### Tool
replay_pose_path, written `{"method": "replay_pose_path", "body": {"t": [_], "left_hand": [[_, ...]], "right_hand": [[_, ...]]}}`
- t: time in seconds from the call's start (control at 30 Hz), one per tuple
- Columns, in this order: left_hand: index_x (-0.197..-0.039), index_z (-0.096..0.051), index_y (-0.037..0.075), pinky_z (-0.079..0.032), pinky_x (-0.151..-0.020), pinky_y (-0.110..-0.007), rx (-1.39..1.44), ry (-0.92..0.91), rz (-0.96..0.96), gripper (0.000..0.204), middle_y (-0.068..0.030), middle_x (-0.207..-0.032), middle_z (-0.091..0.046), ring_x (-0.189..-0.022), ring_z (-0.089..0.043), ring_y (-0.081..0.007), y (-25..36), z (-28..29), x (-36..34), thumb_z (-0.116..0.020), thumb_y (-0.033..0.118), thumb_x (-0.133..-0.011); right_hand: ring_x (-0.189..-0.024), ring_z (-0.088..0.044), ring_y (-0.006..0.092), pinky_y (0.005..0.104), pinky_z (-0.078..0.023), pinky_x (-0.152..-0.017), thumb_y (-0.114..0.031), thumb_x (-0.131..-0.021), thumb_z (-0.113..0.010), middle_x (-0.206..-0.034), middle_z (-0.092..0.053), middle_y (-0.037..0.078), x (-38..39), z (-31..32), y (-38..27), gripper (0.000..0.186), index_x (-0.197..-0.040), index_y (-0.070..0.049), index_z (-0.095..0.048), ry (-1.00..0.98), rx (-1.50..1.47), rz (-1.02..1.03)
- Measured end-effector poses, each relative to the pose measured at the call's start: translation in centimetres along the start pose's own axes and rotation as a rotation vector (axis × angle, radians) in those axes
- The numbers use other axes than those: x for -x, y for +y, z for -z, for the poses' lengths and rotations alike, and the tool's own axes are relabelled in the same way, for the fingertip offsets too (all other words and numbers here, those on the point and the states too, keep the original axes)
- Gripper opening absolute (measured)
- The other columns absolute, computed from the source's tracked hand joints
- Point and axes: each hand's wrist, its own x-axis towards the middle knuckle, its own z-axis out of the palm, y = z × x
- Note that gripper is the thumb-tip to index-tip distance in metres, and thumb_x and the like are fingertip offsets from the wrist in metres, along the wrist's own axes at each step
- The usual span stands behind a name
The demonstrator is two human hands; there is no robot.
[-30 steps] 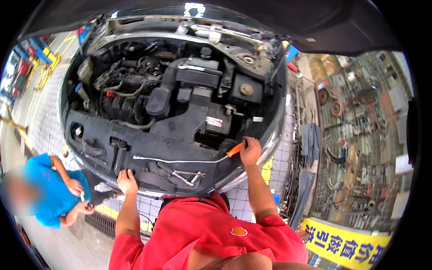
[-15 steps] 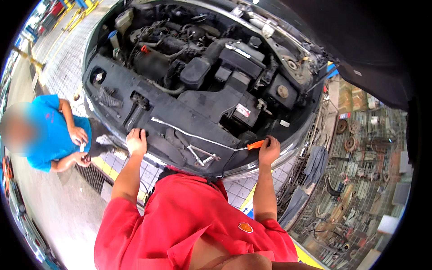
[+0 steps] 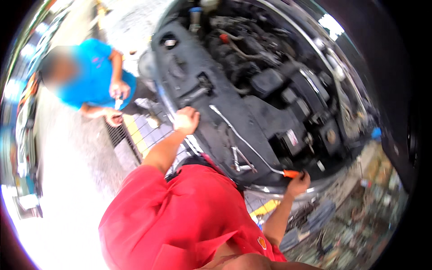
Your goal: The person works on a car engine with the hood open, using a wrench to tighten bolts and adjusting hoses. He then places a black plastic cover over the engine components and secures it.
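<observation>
My left hand (image 3: 186, 120) rests on the front edge of the car's black upper cover (image 3: 265, 110), its fingers lying over the edge with nothing in them. At the right front corner of the engine bay, my right hand (image 3: 299, 183) is closed around the end of an orange handle (image 3: 290, 173). From that handle a long, thin, bent metal rod (image 3: 243, 140) runs across the cover toward my left hand. Between my hands, several silver wrenches (image 3: 240, 162) lie on the cover by its front edge. Blur hides the finer detail of my fingertips.
The engine (image 3: 243, 49) and battery (image 3: 288, 140) sit exposed beyond the cover, under the raised dark hood (image 3: 382, 58). At the left stands a person in a blue shirt (image 3: 96, 67), holding a small object. A floor grate (image 3: 123, 141) lies nearby; assorted parts (image 3: 351, 220) lie at the right.
My view has swung, so the car appears tilted and shifted to the right, with blur. Both hands keep their places on the car, and the rod and wrenches lie as before.
</observation>
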Motion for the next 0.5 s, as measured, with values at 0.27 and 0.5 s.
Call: {"method": "replay_pose_path", "body": {"t": [0.27, 0.5], "left_hand": [[-0.094, -0.07, 0.007, -0.048, -0.09, -0.042, 0.021, 0.027, 0.005, 0.019, -0.0098, -0.095, -0.066, -0.095, -0.064, -0.0308, -1.4, -0.4, 1.2, -0.061, 0.024, -0.093], [-0.093, -0.069, 0.005, -0.048, -0.087, -0.043, 0.027, -0.002, 0.005, 0.018, -0.0114, -0.096, -0.067, -0.095, -0.064, -0.0323, -0.9, -0.3, 0.7, -0.061, 0.021, -0.094]], "right_hand": [[-0.099, -0.066, 0.0372, 0.0482, -0.053, -0.084, -0.016, -0.099, -0.059, -0.109, -0.072, 0.014, -0.2, 1.3, -2.7, 0.022, -0.108, -0.001, -0.073, -0.062, 0.138, -0.06], [-0.1, -0.067, 0.0384, 0.0473, -0.053, -0.087, -0.015, -0.097, -0.061, -0.11, -0.072, 0.016, -0.4, 1.3, -1.4, 0.023, -0.109, 0.0, -0.073, -0.065, 0.124, -0.001]]}}
